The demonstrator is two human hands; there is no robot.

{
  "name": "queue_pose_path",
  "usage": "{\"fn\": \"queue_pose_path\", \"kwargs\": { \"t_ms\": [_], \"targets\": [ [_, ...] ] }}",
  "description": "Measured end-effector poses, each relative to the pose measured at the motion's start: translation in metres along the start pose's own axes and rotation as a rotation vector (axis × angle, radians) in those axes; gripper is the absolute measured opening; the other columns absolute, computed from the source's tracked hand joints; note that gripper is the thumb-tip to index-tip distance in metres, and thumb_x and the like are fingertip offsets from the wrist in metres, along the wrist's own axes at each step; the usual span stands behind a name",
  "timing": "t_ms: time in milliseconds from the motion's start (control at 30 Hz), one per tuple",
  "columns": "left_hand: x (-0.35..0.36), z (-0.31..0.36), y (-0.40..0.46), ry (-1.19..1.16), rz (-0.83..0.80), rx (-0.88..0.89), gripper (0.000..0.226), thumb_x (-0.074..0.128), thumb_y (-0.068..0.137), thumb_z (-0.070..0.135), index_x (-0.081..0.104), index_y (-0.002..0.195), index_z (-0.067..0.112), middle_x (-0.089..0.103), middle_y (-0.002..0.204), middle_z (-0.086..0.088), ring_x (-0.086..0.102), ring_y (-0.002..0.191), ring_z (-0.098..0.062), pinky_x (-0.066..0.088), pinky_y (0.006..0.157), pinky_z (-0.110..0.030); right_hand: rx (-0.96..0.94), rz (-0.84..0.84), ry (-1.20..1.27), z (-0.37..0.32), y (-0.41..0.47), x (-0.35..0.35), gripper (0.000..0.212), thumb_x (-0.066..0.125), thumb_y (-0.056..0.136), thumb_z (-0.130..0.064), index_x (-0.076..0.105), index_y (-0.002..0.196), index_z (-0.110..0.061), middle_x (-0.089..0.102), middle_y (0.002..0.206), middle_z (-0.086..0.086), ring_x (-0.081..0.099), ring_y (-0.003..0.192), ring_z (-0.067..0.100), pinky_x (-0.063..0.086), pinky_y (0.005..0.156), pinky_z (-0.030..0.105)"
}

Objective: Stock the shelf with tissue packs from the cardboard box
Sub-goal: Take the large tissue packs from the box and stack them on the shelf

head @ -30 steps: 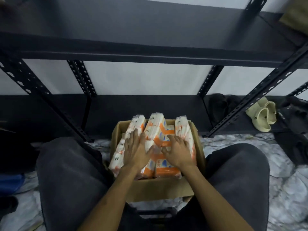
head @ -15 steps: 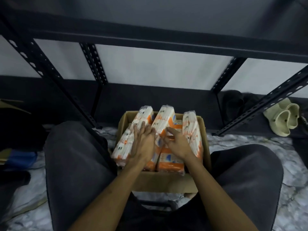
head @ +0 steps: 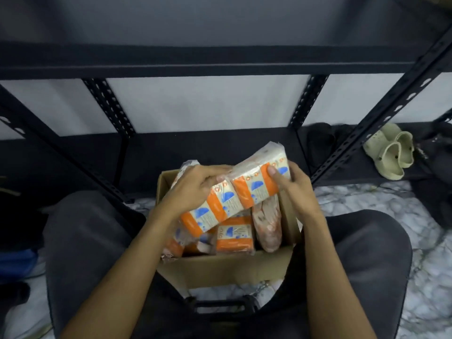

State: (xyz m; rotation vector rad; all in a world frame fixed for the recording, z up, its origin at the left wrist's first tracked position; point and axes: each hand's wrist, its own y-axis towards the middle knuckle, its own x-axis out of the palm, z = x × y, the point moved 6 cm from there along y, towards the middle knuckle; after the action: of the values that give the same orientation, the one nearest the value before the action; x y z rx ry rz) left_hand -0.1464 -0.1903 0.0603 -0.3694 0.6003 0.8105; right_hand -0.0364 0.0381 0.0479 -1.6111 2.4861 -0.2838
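Both hands (head: 195, 189) grip one tissue pack (head: 234, 192) (tilted) — above box (head: 232, 267).

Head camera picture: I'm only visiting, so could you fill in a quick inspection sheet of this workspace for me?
Surface: marbled floor; dark shelf in front looks bare behind the box.
Job's things: open cardboard box between the knees, more packs inside; one tissue pack lifted above it, tilted.
Clutter: pale clogs and dark items on the shelf's right part.
Grippers: left hand and right hand both grip the lifted pack, one at each end.
Cables: nothing seen.
Surroundings: black perforated upright, white wall behind, blue object at left.
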Motion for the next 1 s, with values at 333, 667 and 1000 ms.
{"fn": "queue_pose_path", "kwargs": {
  "t_ms": [333,667,1000],
  "targets": [
    [-0.032,0.043,0.003,-0.006,-0.334,0.010,0.034,0.055,0.105,0.030,0.063,0.137,0.034,0.073,0.119,0.013,0.073,0.097,-0.005,0.061,0.080,-0.029,0.061,-0.173,0.226,0.004,-0.019,-0.004,0.063,0.087,0.072,-0.028,0.062,0.125,-0.004,0.071,0.118,0.021,0.069,0.109,0.039,0.057,0.088,0.051],
    [-0.075,-0.026,-0.034,-0.706,0.160,-0.358,0.094,0.084,0.067,0.055,0.045,0.145,0.019,0.074,0.119,-0.005,0.074,0.105,-0.019,0.061,0.084,-0.034,0.094,-0.024,0.528,0.003,-0.026,0.007,0.064,0.078,0.082,-0.029,0.056,0.134,0.002,0.065,0.128,0.025,0.063,0.119,0.040,0.051,0.100,0.055],
    [-0.151,0.067,-0.010,-0.571,0.427,-0.085,0.031,0.075,0.090,0.031,0.068,0.114,0.013,0.079,0.095,-0.002,0.076,0.084,-0.011,0.057,0.066,-0.017,0.001,-0.073,0.417,-0.031,-0.040,0.026,0.068,0.088,0.070,-0.021,0.057,0.125,0.003,0.066,0.121,0.030,0.067,0.109,0.046,0.051,0.095,0.060]
  ]
}}
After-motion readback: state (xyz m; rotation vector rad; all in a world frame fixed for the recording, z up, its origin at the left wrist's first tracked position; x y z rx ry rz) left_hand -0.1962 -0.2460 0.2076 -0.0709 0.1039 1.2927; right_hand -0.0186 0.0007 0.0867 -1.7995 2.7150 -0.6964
